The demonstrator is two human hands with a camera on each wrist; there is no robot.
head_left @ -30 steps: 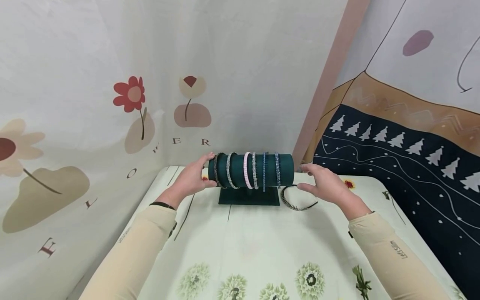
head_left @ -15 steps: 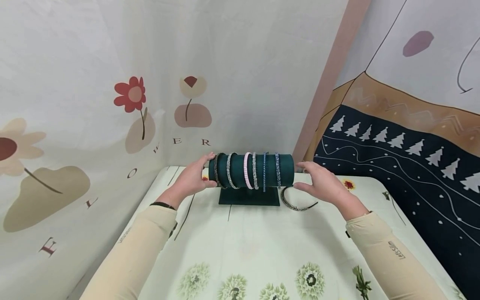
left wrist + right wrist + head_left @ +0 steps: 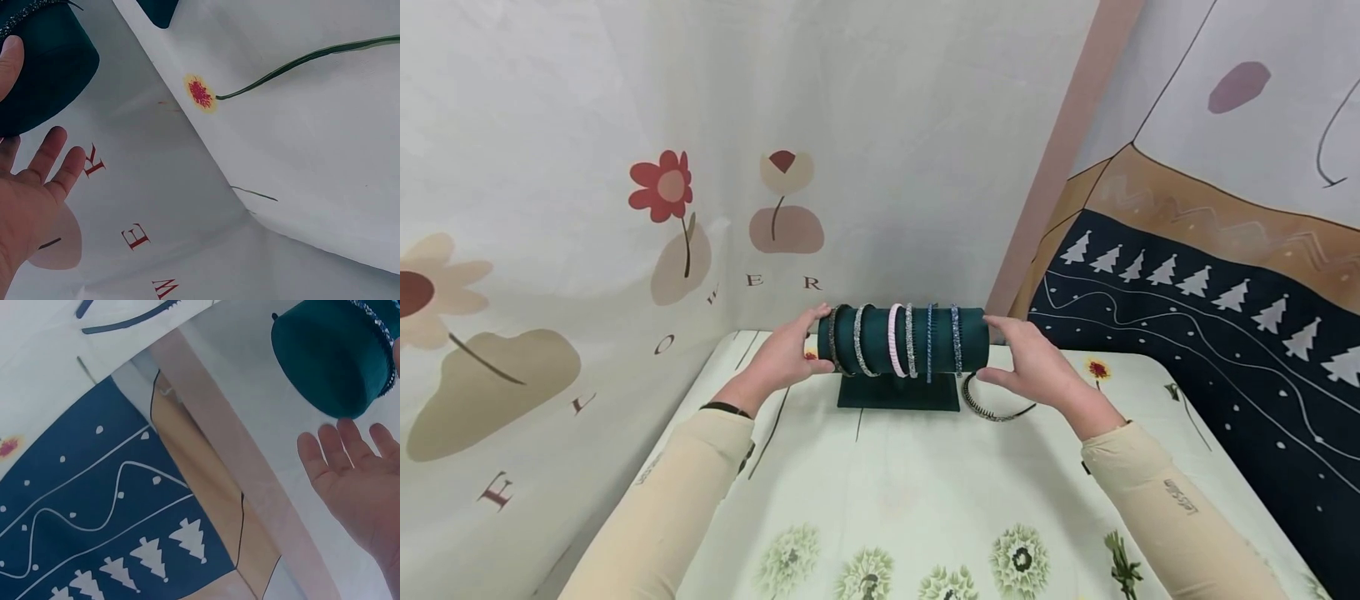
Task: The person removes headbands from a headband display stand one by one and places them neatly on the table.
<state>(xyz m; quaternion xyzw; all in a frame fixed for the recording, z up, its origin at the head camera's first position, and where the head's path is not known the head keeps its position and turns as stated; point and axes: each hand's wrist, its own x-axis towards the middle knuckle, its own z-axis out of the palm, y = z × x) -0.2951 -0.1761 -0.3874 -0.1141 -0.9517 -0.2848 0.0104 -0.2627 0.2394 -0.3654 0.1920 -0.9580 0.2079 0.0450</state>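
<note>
On the pale table [image 3: 865, 475], the green roll [image 3: 880, 337] calls for an even, level hold at both ends.
The roll sits near the far edge, raised on its base [image 3: 898, 393]; equal, light pressure from both sides should suit it, since one-sided force could tip it. The left hand [image 3: 782, 354] has its thumb on the front of the left end, other fingers spread; the right hand [image 3: 1039, 364] has spread, straight fingers about the right end, though I cannot tell how firmly either presses. Thumbs are best kept off the six headbands [image 3: 892, 342]. Against a second ago, the roll and left hand look unchanged, the right hand is closer in, and the loose black headband [image 3: 992, 417] lies unmoved beside the base.
</note>
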